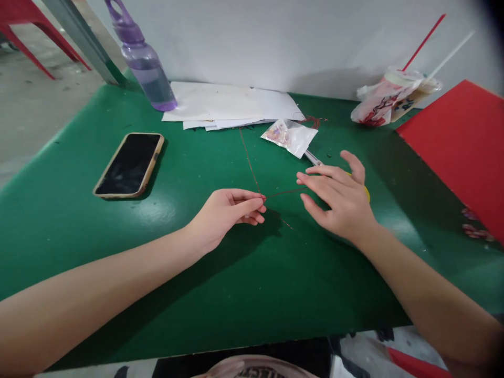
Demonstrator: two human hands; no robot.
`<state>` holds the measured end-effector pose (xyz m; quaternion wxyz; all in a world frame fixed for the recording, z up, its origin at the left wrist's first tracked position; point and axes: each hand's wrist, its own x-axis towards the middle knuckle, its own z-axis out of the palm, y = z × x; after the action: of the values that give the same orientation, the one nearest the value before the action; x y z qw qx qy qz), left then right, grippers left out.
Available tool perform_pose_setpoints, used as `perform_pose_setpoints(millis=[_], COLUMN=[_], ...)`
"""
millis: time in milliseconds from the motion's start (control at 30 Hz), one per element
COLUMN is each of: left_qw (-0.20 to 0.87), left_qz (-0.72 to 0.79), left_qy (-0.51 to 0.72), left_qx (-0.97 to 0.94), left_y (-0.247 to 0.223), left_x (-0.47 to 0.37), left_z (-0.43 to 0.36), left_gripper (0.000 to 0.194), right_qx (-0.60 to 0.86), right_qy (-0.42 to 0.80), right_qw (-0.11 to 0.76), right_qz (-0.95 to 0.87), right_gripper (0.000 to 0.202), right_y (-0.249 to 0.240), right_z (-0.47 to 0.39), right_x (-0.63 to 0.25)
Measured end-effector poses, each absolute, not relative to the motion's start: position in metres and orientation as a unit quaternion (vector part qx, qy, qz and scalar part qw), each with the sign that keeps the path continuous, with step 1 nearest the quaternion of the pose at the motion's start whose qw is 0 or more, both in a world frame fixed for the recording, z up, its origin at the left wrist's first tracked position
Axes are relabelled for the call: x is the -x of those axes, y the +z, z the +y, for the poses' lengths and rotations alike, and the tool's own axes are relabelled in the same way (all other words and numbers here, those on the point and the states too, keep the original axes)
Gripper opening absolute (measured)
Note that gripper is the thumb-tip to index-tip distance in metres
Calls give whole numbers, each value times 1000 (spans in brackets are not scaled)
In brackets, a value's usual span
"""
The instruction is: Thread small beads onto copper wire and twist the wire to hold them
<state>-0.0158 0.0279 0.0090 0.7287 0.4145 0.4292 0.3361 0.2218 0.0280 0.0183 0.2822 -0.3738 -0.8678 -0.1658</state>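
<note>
Near the middle of the table, my left hand (240, 210) is closed in a pinch on a thin reddish-brown thread (250, 164). One strand runs from its fingertips up to the papers, another stretches right toward my right hand, and a short end hangs down right. My right hand (338, 202) hovers with thumb and fingers apart; whether the strand touches its fingers is hard to make out. Partly under that hand lie scissors (314, 158) with yellow handles. A small clear packet (290, 137) with tiny pieces inside rests over their blades.
White papers (232, 102) lie against the wall, with loose red thread (314, 122) beside them. A purple water bottle (147, 71) and a phone (129, 165) are on the left. Bagged drink cups (388, 97) and a red box (459, 152) occupy the right of the green table (244, 294).
</note>
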Motion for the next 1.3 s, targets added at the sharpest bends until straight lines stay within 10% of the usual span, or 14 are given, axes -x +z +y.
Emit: perform_pose_setpoints(millis=[400,1300], left_qw=[803,555], left_qz=[340,407], left_qy=[295,382], left_qx=[-391,-616], left_y=[8,7], left_x=[2,-2], left_z=[14,-7], left_gripper=[23,16], right_qx=[306,319], right_qy=[-150,-133], right_qw=[298,291], right_qz=[-892,-892], right_gripper=[27,16], right_y=[9,7], right_z=[-6,-10], right_x=[-200,-193])
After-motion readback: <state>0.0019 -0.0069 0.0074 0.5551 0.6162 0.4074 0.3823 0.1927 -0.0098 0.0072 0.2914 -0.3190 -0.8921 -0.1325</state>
